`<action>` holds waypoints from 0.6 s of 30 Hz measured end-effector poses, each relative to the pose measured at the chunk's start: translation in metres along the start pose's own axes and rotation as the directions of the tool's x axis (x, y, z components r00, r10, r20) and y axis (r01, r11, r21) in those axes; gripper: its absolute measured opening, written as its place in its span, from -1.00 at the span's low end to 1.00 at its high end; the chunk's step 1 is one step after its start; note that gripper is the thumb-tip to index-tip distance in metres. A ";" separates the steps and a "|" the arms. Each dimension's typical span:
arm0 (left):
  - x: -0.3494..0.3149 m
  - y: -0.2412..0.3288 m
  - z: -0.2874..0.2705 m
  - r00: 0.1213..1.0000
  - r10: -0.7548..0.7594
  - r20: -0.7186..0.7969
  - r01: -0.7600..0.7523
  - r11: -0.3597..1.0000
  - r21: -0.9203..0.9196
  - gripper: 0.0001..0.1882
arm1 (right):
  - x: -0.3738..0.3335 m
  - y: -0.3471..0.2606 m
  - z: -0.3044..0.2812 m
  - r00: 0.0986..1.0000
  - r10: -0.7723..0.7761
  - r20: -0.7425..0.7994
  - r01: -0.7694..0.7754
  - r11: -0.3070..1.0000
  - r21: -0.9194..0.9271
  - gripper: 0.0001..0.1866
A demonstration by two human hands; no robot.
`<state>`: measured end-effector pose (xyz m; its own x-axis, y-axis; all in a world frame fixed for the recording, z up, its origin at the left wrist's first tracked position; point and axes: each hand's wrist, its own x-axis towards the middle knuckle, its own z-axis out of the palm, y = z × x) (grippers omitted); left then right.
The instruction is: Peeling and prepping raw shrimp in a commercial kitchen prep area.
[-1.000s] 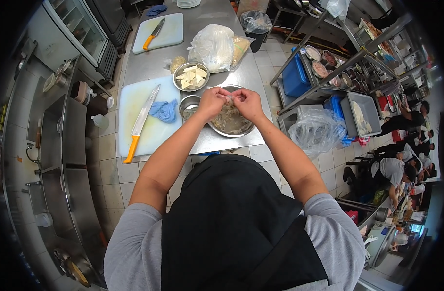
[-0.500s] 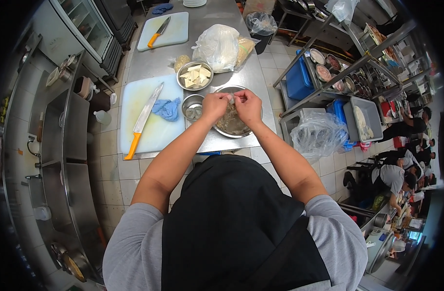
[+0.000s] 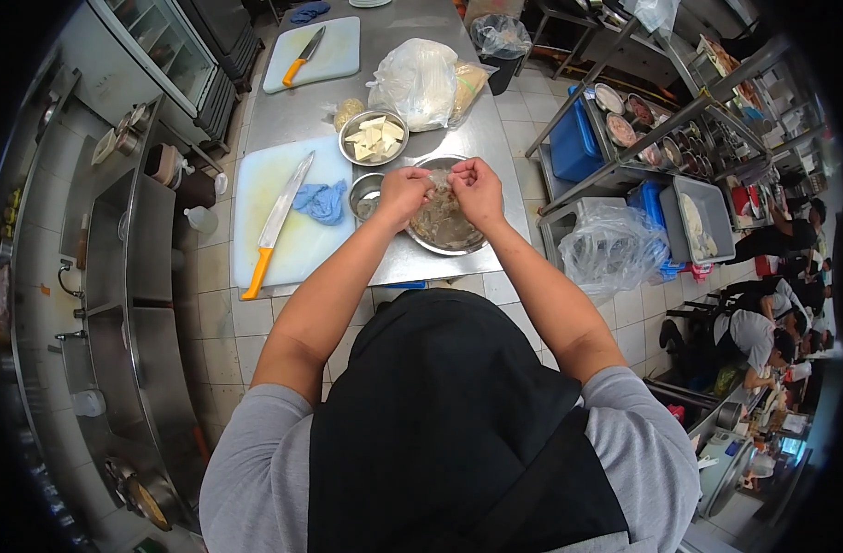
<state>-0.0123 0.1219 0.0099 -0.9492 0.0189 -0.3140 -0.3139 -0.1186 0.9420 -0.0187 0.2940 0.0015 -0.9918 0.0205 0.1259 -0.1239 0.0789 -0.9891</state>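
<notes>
A steel sink unit (image 3: 152, 369) borders the pale tiled floor (image 3: 217, 324).

Steel sinks (image 3: 108, 249), cutting boards (image 3: 256, 194) and a glass-door fridge (image 3: 168, 55) show a commercial kitchen

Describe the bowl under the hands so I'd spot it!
Find the metal table. At its near end, the left hand and right hand are above a bowl. It's wider than the small bowl and chunk bowl nearby, and holds brownish liquid.

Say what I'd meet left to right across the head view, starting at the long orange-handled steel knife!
Knife, crumpled blue cloth, small round steel bowl, left hand, right hand, crumpled clear plastic, grey plastic tub.
</notes>
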 end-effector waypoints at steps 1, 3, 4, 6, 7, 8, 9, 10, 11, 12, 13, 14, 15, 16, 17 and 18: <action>0.000 -0.001 -0.001 1.000 -0.002 0.000 0.002 1.000 0.002 -0.75 | 0.000 0.000 -0.002 0.999 -0.048 0.013 0.049 0.990 -0.131 -0.89; -0.001 -0.002 -0.001 1.000 -0.015 0.027 0.017 0.998 -0.068 -0.75 | 0.002 0.003 -0.007 0.995 -0.091 0.027 0.095 0.961 -0.260 -0.88; -0.001 -0.003 -0.001 0.999 -0.017 0.030 0.019 0.998 -0.066 -0.75 | 0.004 0.007 -0.008 0.986 -0.152 0.073 0.168 0.930 -0.328 -0.83; -0.003 -0.003 -0.001 0.997 -0.017 0.078 0.028 0.990 -0.137 -0.75 | 0.008 0.008 -0.013 0.971 -0.206 0.120 0.237 0.890 -0.390 -0.78; -0.003 -0.003 -0.002 0.997 -0.020 0.081 0.031 0.990 -0.135 -0.75 | 0.009 0.009 -0.017 0.955 -0.141 0.263 0.233 0.902 -0.363 -0.75; -0.004 -0.002 -0.003 0.994 -0.018 0.111 0.033 0.990 -0.136 -0.75 | 0.010 0.008 -0.018 0.913 -0.077 0.401 0.224 0.915 -0.335 -0.72; -0.005 -0.001 -0.003 0.990 -0.016 0.141 0.036 0.990 -0.139 -0.75 | 0.010 0.007 -0.018 0.914 -0.074 0.399 0.221 0.916 -0.335 -0.72; -0.005 0.000 -0.003 0.990 -0.020 0.142 0.040 0.990 -0.137 -0.75 | 0.009 0.007 -0.018 0.914 0.016 0.405 0.144 0.921 -0.362 -0.71; -0.005 -0.001 -0.004 0.988 0.011 0.153 0.010 0.991 -0.133 -0.75 | 0.007 0.005 -0.018 0.905 0.109 0.412 0.067 0.919 -0.388 -0.69; -0.005 -0.003 -0.005 0.986 0.041 0.163 -0.020 0.991 -0.130 -0.75 | 0.007 0.003 -0.018 0.903 0.114 0.414 0.062 0.919 -0.389 -0.69; -0.004 -0.004 -0.006 0.986 0.035 0.161 -0.014 0.991 -0.131 -0.75 | 0.008 0.001 -0.018 0.910 0.061 0.411 0.126 0.902 -0.412 -0.70; -0.003 -0.005 -0.007 0.988 0.049 0.143 -0.032 0.992 -0.121 -0.76 | 0.007 -0.002 -0.019 0.911 0.007 0.412 0.190 0.881 -0.434 -0.71; -0.003 -0.007 -0.008 0.990 0.064 0.125 -0.050 0.993 -0.110 -0.76 | 0.004 -0.008 -0.020 0.902 -0.006 0.431 0.221 0.865 -0.451 -0.72; -0.003 -0.008 -0.011 0.991 0.057 0.118 -0.044 0.993 -0.113 -0.76 | 0.003 -0.006 -0.022 0.899 0.001 0.437 0.218 0.866 -0.450 -0.72; -0.002 -0.007 -0.014 0.995 0.051 0.084 -0.047 0.998 -0.048 -0.75 | 0.006 -0.002 -0.025 0.903 -0.028 0.428 0.255 0.838 -0.483 -0.72; -0.002 -0.006 -0.018 0.998 0.047 0.049 -0.048 0.999 0.018 -0.74 | 0.007 0.001 -0.028 0.905 -0.059 0.421 0.292 0.807 -0.514 -0.73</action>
<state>-0.0087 0.1042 0.0030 -0.9627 0.0616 -0.2635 -0.2686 -0.1018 0.9578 -0.0246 0.3219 0.0031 -0.9032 -0.4057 0.1402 -0.3736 0.5821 -0.7222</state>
